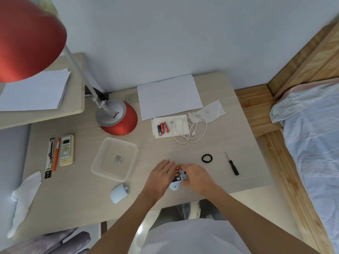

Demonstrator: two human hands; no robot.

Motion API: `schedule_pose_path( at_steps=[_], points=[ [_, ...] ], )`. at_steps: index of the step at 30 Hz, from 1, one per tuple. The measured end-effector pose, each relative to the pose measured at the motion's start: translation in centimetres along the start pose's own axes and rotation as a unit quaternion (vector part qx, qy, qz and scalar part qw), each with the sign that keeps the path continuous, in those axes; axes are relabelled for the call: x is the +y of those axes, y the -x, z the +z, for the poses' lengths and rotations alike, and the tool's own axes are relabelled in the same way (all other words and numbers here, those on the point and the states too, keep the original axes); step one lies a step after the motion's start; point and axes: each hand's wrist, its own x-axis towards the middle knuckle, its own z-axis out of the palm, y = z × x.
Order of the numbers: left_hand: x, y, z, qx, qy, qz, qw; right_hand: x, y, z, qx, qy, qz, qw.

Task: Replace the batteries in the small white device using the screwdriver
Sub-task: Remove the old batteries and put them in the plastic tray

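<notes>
The small white device (175, 185) lies on the desk near its front edge, its battery bay open with batteries showing between my hands. My left hand (161, 174) holds its left side. My right hand (195, 176) grips its right side, fingertips at a red-tipped battery. The device's white cover (119, 193) lies loose to the left. Three spare batteries (162, 128), one dark and two red, rest on a white tissue further back. The black-handled screwdriver (232, 164) lies untouched to the right of my hands.
A clear plastic tray (102, 173) holding small parts sits left of my hands. A black ring (207, 158), white cable (190, 131), sheet of paper (169, 96), red lamp base (119, 119), remote (67, 150), pen (56, 156) and tissue (24, 197) also lie on the desk. A bed (315, 136) stands at right.
</notes>
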Motion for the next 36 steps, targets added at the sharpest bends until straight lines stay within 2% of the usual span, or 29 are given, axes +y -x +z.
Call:
schedule_pose_path(
  at_steps=[4,8,16,20,24,26,31,36],
  points=[
    [0.5,-0.1,-1.4,0.087,0.115,-0.102,0.984,0.1,-0.1,0.0,-0.007,0.005,0.009,1.0],
    [-0.4,1.2,-3.3,0.139,0.197,-0.24,0.941,0.3,0.0,-0.1,-0.008,-0.012,0.009,1.0],
    [-6.8,5.2,-7.5,0.181,0.218,-0.358,0.89,0.3,0.3,-0.2,0.001,-0.042,0.003,0.999],
    [-10.0,6.4,-8.1,0.156,0.204,-0.412,0.874,0.1,0.4,-0.4,0.0,-0.04,-0.002,0.999],
    [-11.7,5.9,-8.3,0.116,0.166,-0.417,0.886,0.1,0.4,-0.5,0.004,-0.03,-0.008,1.0],
    [-12.2,5.5,-8.3,0.085,0.154,-0.423,0.889,0.1,0.4,-0.4,0.003,-0.026,-0.005,1.0],
    [-13.6,4.5,-7.7,-0.017,0.147,-0.475,0.868,0.1,0.3,-0.3,0.0,-0.013,0.001,1.0],
    [-14.0,4.4,-7.6,-0.057,0.144,-0.484,0.861,0.1,0.3,-0.3,0.002,-0.023,0.01,1.0]
  ],
)
